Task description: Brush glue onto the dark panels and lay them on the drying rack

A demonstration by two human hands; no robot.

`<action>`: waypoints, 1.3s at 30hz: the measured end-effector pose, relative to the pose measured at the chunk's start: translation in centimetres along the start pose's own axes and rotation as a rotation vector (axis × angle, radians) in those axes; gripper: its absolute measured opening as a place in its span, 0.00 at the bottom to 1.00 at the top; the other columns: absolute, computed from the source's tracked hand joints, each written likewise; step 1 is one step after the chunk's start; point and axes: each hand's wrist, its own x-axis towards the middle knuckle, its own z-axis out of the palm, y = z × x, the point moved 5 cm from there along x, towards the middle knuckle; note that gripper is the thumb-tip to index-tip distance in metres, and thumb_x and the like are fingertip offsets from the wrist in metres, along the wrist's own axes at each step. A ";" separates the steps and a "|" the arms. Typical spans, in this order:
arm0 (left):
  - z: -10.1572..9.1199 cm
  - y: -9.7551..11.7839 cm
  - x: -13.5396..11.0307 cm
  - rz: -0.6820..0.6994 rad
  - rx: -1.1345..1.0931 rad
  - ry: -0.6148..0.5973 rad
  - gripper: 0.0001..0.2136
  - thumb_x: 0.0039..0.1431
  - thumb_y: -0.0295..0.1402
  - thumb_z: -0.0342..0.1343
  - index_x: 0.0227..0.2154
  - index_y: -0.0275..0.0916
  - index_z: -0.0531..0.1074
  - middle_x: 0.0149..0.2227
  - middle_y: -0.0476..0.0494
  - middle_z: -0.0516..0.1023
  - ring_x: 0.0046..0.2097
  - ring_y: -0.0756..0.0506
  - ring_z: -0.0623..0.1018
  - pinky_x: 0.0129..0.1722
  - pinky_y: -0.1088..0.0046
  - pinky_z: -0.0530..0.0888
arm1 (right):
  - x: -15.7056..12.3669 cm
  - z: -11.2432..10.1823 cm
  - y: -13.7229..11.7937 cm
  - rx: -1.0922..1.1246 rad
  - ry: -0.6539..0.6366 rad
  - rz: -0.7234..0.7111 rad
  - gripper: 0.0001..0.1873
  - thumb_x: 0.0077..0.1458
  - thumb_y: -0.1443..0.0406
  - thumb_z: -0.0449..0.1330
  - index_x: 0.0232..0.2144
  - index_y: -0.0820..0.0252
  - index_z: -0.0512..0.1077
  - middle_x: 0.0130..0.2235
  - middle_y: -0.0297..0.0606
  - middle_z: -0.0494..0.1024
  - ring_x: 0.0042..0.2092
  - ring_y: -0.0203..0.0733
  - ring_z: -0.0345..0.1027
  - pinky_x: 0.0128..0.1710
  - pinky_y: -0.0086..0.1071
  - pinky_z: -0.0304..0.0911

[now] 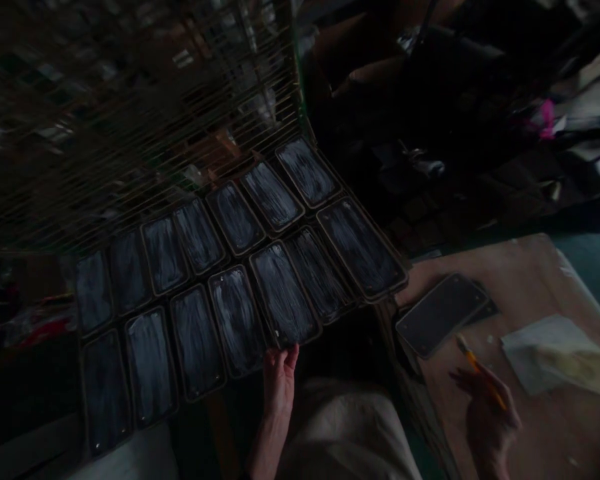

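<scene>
In the dim head view, my left hand pinches the near edge of a dark rectangular panel with rounded corners and pale streaks across its face. That panel lies among several similar streaked panels set in two rows. On the right, my right hand is closed around a paintbrush with an orange-yellow handle, its tip pointing up and left. Just beyond the brush tip, an unstreaked dark panel rests on a wooden tabletop, with another dark piece partly hidden beneath it.
A wire mesh rack rises behind the rows of panels. White paper or cloth lies on the wooden tabletop, with a blurred yellowish item over it. Cluttered goods fill the dark background at the upper right, including something bright pink.
</scene>
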 end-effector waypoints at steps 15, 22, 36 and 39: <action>-1.5 -11.0 -3.5 -0.527 0.567 -0.161 0.12 0.37 0.47 0.65 0.22 0.50 0.72 0.24 0.57 0.80 0.30 0.40 0.82 0.30 0.61 0.80 | 10.5 -1.8 4.8 -0.408 -0.198 -0.181 0.19 0.61 0.60 0.50 0.52 0.59 0.69 0.36 0.39 0.80 0.35 0.40 0.76 0.37 0.34 0.70; 15.4 -20.3 -5.8 -0.587 0.607 -0.549 0.22 0.38 0.41 0.72 0.35 0.37 0.72 0.29 0.47 0.79 0.30 0.45 0.82 0.28 0.71 0.79 | 17.9 -1.9 5.0 -0.603 -0.169 -0.360 0.17 0.63 0.61 0.51 0.51 0.58 0.70 0.39 0.40 0.81 0.38 0.43 0.76 0.37 0.34 0.68; 24.3 -26.9 -4.5 -0.516 0.598 -0.452 0.12 0.53 0.33 0.64 0.28 0.34 0.65 0.21 0.47 0.77 0.24 0.46 0.80 0.27 0.72 0.79 | 14.1 -1.4 9.7 -0.628 -0.389 -0.335 0.15 0.64 0.64 0.52 0.50 0.55 0.71 0.43 0.41 0.80 0.41 0.44 0.75 0.39 0.32 0.68; 24.4 -26.7 -4.9 -0.473 0.612 -0.392 0.13 0.51 0.31 0.65 0.28 0.34 0.64 0.21 0.47 0.77 0.23 0.46 0.80 0.26 0.72 0.79 | 9.6 -1.5 9.9 -0.603 -0.493 -0.275 0.14 0.64 0.64 0.52 0.50 0.55 0.70 0.42 0.41 0.80 0.40 0.43 0.75 0.38 0.32 0.68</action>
